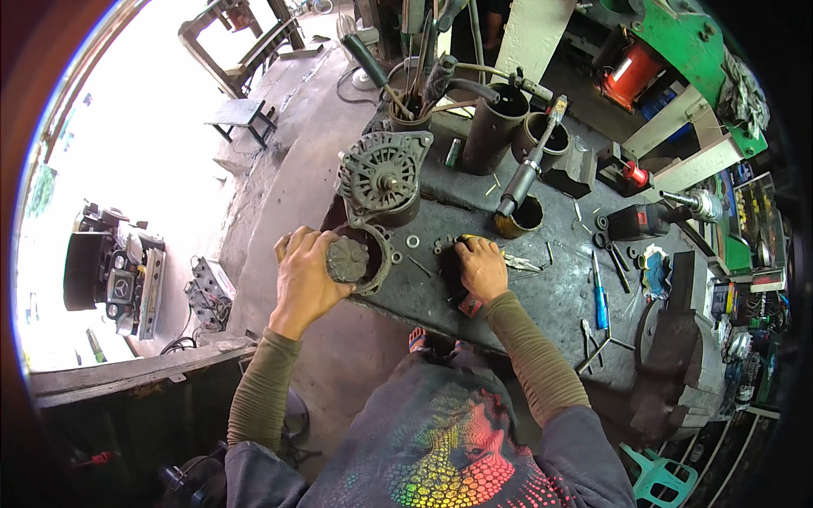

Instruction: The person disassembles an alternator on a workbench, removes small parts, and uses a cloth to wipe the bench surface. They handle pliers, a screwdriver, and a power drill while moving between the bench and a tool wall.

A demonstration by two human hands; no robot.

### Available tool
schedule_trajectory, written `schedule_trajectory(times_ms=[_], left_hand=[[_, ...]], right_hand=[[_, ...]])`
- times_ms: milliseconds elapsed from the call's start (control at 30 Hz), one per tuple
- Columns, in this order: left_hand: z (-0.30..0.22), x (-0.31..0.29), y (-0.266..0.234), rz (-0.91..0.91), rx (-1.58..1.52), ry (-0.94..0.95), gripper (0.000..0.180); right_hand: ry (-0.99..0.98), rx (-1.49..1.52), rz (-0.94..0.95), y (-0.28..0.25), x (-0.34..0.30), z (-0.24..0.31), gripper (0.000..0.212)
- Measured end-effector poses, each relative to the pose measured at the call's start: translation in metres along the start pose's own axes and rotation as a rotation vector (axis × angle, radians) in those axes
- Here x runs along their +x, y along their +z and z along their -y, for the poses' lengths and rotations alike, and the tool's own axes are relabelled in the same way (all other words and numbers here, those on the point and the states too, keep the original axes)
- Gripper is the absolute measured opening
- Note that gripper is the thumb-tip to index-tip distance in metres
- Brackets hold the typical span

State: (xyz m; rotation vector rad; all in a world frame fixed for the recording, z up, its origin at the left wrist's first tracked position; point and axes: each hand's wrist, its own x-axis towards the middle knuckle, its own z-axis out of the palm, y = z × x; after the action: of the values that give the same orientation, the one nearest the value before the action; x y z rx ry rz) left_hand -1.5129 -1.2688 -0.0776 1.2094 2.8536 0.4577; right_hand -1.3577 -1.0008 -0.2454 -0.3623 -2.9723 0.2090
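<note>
Where I can make out markings from my end, they are few: a round silver badge (120, 285) on the black-and-grey machinery (146, 292) at far left, a pale label on the red cylinder (631, 76) under the green frame (677, 34), and red patches on two black things, the power tool (631, 222) on the right of the bench (542, 309) and the object (450, 273) by the right hand (484, 269). My view leaves the smaller lettering too blurred to read.

Around the hands I count a good deal of clutter. A finned metal housing (368, 178) stands just beyond the left hand (301, 273); dark cans (489, 135) and a long grey tool (519, 188) rise behind the right. Pliers (521, 263) lie just beside the right hand, a blue screwdriver (601, 309) farther right, and a washer (413, 241) between the hands.

I see the left hand clamped on a round grey metal part (347, 261), fingers around its far side, thumb at the near edge. The part sits in front of a metal ring (383, 264); I can't tell whether they touch. The right hand curls over the black object from above, its fingertips hidden, so I can't tell whether it grips.
</note>
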Motion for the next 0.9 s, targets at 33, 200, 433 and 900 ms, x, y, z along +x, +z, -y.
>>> schedule_trajectory(times_ms=[33,200,433,900], left_hand=[[0.0,-0.005,-0.002,-0.038,-0.005,-0.001,0.078],[0.002,-0.026,-0.023,-0.178,-0.038,-0.098,0.074],[0.017,-0.044,-0.028,-0.288,-0.211,-0.3,0.075],[0.027,-0.072,-0.008,-0.372,-0.394,-0.475,0.073]], right_hand=[[-0.034,0.007,-0.029,0.0,-0.002,-0.001,0.025],[0.099,-0.054,-0.021,-0.012,-0.015,-0.005,0.022],[-0.055,0.08,-0.053,-0.007,-0.003,0.01,0.022],[-0.017,0.138,0.09,0.003,0.01,0.012,0.037]])
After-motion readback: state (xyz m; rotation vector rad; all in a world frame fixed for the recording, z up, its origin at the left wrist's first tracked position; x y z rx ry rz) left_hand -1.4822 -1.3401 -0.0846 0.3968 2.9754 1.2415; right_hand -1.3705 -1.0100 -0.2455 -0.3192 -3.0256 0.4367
